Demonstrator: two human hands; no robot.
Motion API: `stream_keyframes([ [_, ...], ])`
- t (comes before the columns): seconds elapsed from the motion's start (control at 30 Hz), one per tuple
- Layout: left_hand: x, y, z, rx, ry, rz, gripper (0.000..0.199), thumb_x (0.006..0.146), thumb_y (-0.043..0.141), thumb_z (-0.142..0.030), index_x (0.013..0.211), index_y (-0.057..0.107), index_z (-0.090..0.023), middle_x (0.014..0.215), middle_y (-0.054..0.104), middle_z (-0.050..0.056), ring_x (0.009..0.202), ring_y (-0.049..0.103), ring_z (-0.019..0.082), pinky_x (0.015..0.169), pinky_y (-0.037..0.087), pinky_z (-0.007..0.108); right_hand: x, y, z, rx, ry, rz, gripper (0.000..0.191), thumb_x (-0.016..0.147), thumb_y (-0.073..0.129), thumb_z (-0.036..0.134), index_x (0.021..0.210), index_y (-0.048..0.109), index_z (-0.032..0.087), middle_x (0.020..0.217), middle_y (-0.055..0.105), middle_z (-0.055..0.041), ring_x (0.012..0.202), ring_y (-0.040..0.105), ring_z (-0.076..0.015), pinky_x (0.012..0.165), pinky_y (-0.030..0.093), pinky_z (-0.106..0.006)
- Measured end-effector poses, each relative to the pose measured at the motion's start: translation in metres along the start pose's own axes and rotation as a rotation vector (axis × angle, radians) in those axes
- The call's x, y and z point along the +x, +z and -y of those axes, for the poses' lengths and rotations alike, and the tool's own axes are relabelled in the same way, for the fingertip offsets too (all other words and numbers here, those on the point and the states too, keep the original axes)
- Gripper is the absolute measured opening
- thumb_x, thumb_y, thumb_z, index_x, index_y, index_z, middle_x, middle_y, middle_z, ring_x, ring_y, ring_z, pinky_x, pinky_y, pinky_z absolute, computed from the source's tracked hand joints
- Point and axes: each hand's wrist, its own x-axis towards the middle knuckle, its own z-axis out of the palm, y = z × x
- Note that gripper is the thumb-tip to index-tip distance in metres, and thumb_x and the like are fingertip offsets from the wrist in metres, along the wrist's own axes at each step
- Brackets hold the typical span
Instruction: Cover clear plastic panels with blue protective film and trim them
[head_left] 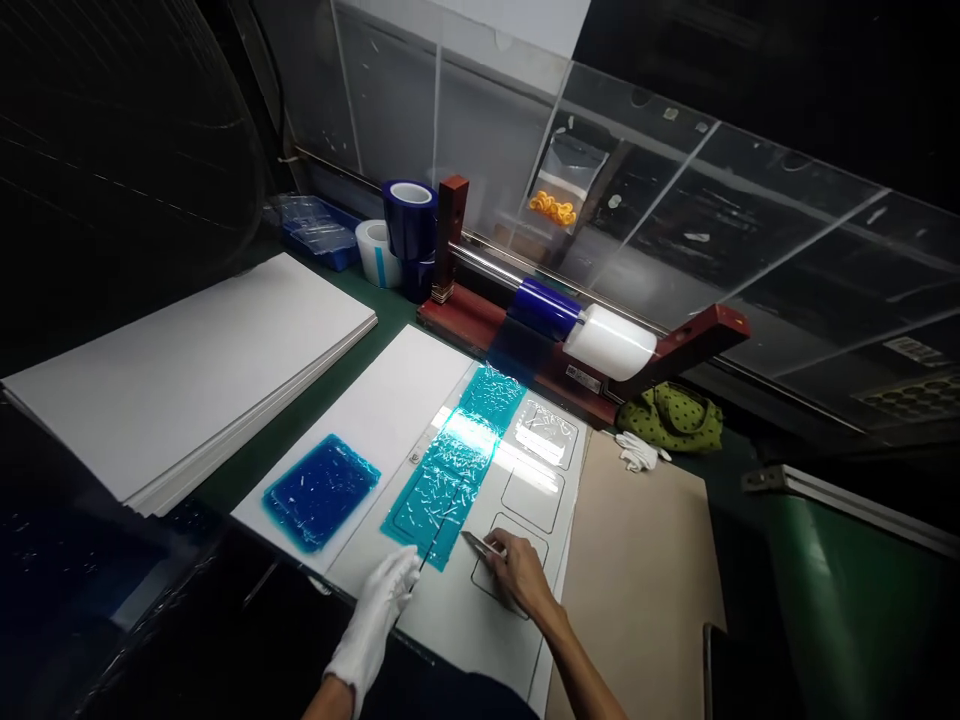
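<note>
The gloved left hand (379,605) lay at the panel's (469,630) near edge, its grip unclear to me, the right hand (519,572) gripped a cutter (478,543) over the panel, and the film strip (442,490) on it looked light, limp, best held by corners.

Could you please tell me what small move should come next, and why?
Perhaps draw the slim tool in the right hand across the blue film: the tool's tip is beside the film's edge, and the film runs up to the blue roll.
</note>
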Motion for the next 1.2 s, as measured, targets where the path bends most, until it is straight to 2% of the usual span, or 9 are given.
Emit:
stream_keyframes([
  [0.1,-0.011,-0.006,0.009,-0.144,-0.162,0.084,0.025,0.081,0.058,-0.034,0.098,0.066,-0.018,0.108,0.067,0.015,0.095,0.066,0.020,0.071,0.054,0.028,-0.001,0.014,0.001,0.219,-0.016,0.104,0.017,0.072,0.049,0.017,0.084,0.061,0.017,0.074,0.066,-0.0021,0.060,0.062,-0.0146,0.064,0.042,-0.026],
  [0.23,0.007,-0.003,0.007,-0.234,-0.137,0.063,0.024,0.080,0.061,-0.033,0.100,0.065,-0.021,0.085,0.066,0.009,0.071,0.064,0.014,0.050,0.048,0.021,-0.005,0.021,-0.001,0.392,-0.025,0.235,0.020,0.073,0.050,0.028,0.087,0.058,0.016,0.075,0.064,-0.0015,0.058,0.062,-0.0137,0.053,0.045,-0.024],
  [0.37,0.035,0.008,0.005,-0.301,-0.073,-0.006,0.038,0.072,0.070,-0.040,0.102,0.061,-0.017,0.058,0.046,-0.005,0.040,0.036,0.004,0.034,0.024,0.015,-0.009,0.020,-0.006,0.602,-0.027,0.301,0.029,0.068,0.060,0.035,0.088,0.058,0.015,0.075,0.062,-0.0003,0.056,0.059,-0.0115,0.050,0.043,-0.022],
  [0.47,0.037,0.006,0.007,-0.319,-0.014,-0.073,0.052,0.059,0.079,-0.046,0.095,0.060,-0.015,0.052,0.032,-0.011,0.038,0.019,0.001,0.035,0.013,0.016,-0.014,0.014,-0.010,0.624,-0.024,0.286,0.028,0.067,0.063,0.035,0.085,0.058,0.015,0.073,0.061,0.0008,0.054,0.058,-0.0105,0.049,0.042,-0.021],
  [0.57,0.023,-0.013,0.012,-0.300,0.048,-0.124,0.050,0.050,0.082,-0.047,0.080,0.059,-0.014,0.049,0.028,-0.012,0.041,0.022,0.001,0.039,0.015,0.016,-0.022,0.006,-0.014,0.618,-0.030,0.247,0.027,0.069,0.063,0.037,0.083,0.056,0.015,0.072,0.059,0.0016,0.054,0.058,-0.0103,0.048,0.040,-0.021],
  [0.7,0.007,-0.058,0.009,-0.269,0.121,-0.202,0.044,0.053,0.081,-0.048,0.072,0.059,-0.015,0.047,0.024,-0.013,0.042,0.021,0.002,0.043,0.020,0.017,-0.031,-0.001,-0.014,0.597,-0.017,0.215,0.030,0.069,0.064,0.042,0.083,0.056,0.016,0.073,0.057,0.0015,0.055,0.056,-0.0102,0.048,0.038,-0.021],
  [0.9,0.032,-0.117,-0.027,-0.256,0.185,-0.392,0.047,0.055,0.079,-0.044,0.089,0.064,-0.014,0.050,0.043,-0.009,0.048,0.036,0.006,0.053,0.036,0.021,-0.030,0.003,-0.007,0.582,0.019,0.209,0.034,0.067,0.066,0.045,0.084,0.056,0.018,0.074,0.057,0.0010,0.056,0.056,-0.0114,0.049,0.039,-0.022],
  [1.03,0.058,-0.128,-0.047,-0.237,0.227,-0.428,0.051,0.049,0.083,-0.038,0.089,0.067,-0.012,0.067,0.060,0.000,0.056,0.045,0.008,0.057,0.040,0.024,-0.026,0.003,-0.008,0.552,0.016,0.202,0.036,0.067,0.065,0.048,0.084,0.056,0.018,0.076,0.058,0.0002,0.058,0.057,-0.0120,0.050,0.042,-0.023],
  [1.2,0.071,-0.130,-0.054,-0.156,0.263,-0.427,0.058,0.040,0.083,-0.051,0.076,0.067,-0.009,0.053,0.047,-0.006,0.049,0.035,0.006,0.051,0.034,0.024,-0.023,-0.003,-0.020,0.566,-0.019,0.157,0.034,0.070,0.063,0.046,0.087,0.058,0.018,0.076,0.055,-0.0001,0.064,0.056,-0.0132,0.054,0.046,-0.024],
])
